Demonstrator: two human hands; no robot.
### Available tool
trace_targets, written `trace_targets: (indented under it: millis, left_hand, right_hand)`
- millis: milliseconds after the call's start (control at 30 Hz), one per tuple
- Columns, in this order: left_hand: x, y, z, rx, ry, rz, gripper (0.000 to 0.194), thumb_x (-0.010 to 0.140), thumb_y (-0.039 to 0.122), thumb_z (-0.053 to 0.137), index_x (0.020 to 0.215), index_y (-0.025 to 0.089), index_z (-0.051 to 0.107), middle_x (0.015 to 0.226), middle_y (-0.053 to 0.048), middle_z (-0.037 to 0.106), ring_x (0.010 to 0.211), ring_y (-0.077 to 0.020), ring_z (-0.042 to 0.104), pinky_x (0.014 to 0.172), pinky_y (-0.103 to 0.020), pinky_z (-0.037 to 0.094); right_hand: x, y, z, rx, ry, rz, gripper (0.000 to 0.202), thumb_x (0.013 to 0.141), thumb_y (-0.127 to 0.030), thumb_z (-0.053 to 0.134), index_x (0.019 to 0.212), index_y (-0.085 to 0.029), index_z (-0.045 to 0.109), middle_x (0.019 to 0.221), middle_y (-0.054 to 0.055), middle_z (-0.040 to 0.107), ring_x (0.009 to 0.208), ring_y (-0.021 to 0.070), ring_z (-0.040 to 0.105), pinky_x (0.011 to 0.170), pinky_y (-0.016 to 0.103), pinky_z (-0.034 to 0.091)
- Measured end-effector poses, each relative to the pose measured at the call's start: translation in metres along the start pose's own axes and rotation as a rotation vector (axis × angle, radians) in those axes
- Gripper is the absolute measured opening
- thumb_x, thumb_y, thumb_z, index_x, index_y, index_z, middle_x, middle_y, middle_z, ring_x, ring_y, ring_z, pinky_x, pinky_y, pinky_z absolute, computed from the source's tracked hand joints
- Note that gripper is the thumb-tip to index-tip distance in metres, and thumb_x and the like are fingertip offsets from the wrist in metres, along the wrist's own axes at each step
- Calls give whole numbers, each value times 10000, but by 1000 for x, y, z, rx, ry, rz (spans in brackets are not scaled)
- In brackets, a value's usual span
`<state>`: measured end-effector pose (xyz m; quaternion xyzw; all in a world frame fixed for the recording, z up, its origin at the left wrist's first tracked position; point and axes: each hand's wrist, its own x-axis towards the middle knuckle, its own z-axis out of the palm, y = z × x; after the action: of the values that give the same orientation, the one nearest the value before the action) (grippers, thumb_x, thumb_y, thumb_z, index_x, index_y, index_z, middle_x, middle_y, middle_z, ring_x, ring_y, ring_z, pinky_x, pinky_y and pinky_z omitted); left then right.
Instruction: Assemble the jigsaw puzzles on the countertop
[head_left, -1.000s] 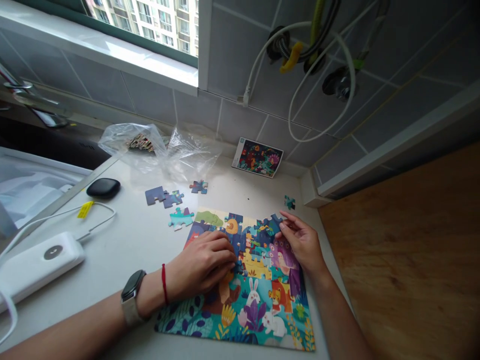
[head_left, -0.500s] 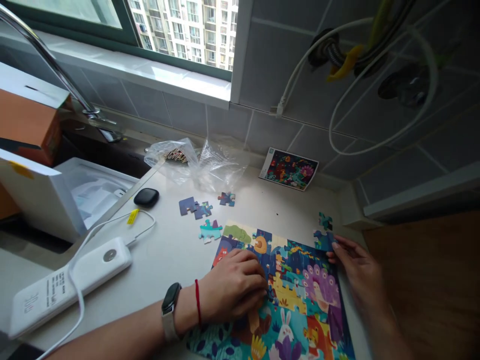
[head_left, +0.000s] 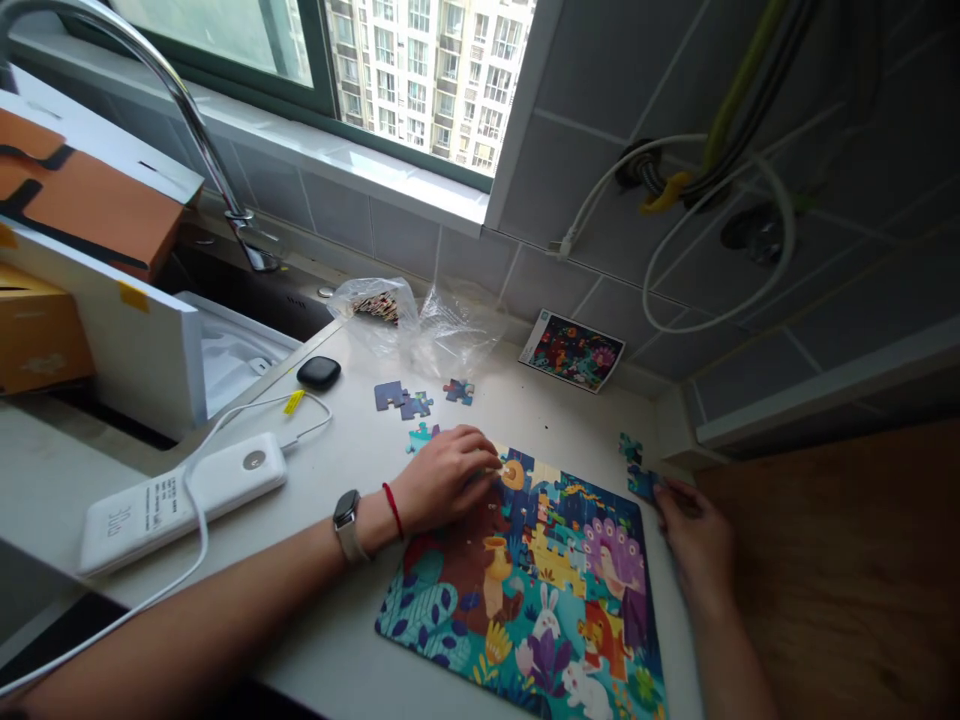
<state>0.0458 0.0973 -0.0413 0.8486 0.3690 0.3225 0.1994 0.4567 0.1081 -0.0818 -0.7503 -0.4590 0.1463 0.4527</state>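
Observation:
A mostly joined animal jigsaw puzzle lies on the counter. My left hand rests over its upper left part, palm down, fingers loosely extended and holding nothing visible; it hides part of the picture. At the puzzle's upper right corner, my right hand pinches the edge of a dark blue puzzle piece. Just above that is a teal and dark puzzle piece. Loose pieces lie beyond the left hand: a plain blue puzzle piece, a patterned one, another, and a partly covered turquoise one.
Against the tiled wall leans a picture card. A clear plastic bag lies at the back. To the left are a black case, a white power bank with cable, and a sink holding boxes. A white cord hangs at right.
My left hand has moved up and left across the puzzle, uncovering its middle and covering part of the turquoise piece. My right hand stays at the blue piece. The view has shifted.

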Motion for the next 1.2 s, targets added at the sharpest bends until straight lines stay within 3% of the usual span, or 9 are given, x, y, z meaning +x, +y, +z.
trace_targets:
  millis: [167,300,533,767,900,1200]
  left_hand:
    - [0,-44,-4,288,117,-212,269,1013,327,584,1190,189,734,1365,-153,648,1334,-337,553,1157,-569,459]
    - [1,-60,0,380,79,-305,381,1024,413,565,1288,190,726,1498,-179,556,1458,-412,435,1172,-616,416]
    - [3,-65,6,390,92,-321,378,1023,475,549,1254,248,744,1491,-145,576,1463,-422,430,1150,-616,409]
    - [6,-65,1,362,114,-245,324,1034,391,502,1105,256,787,1318,-119,692,1296,-351,586,1076,-552,478]
    - [8,-66,-4,356,106,-251,318,1031,356,504,1054,247,803,1277,-124,722,1220,-343,641,1019,-537,517]
    - [8,-71,-7,324,126,-276,239,973,300,565,964,220,790,1189,-108,761,1118,-317,682,977,-471,542]
  right_hand:
    - [5,4,2,-82,15,-81,553,700,-651,741,913,-144,802,815,142,790,773,307,713,693,389,550]
    - [3,0,4,-117,5,-172,533,779,-641,644,901,-144,792,791,133,769,807,320,710,750,415,553]
    - [-6,-8,11,-188,4,-296,424,829,-525,605,962,-164,782,1048,174,739,991,322,684,908,449,539]
    - [-10,-8,22,-321,-96,-447,467,887,-524,592,1155,-186,773,1298,182,710,1214,353,609,1091,525,438]
    - [-7,-4,22,-294,-121,-447,456,906,-511,555,1102,-175,792,1237,182,734,1173,336,638,1072,508,464]
    - [-5,1,4,-419,14,-361,575,849,-634,625,1070,-133,801,1104,227,763,1053,382,674,992,528,497]
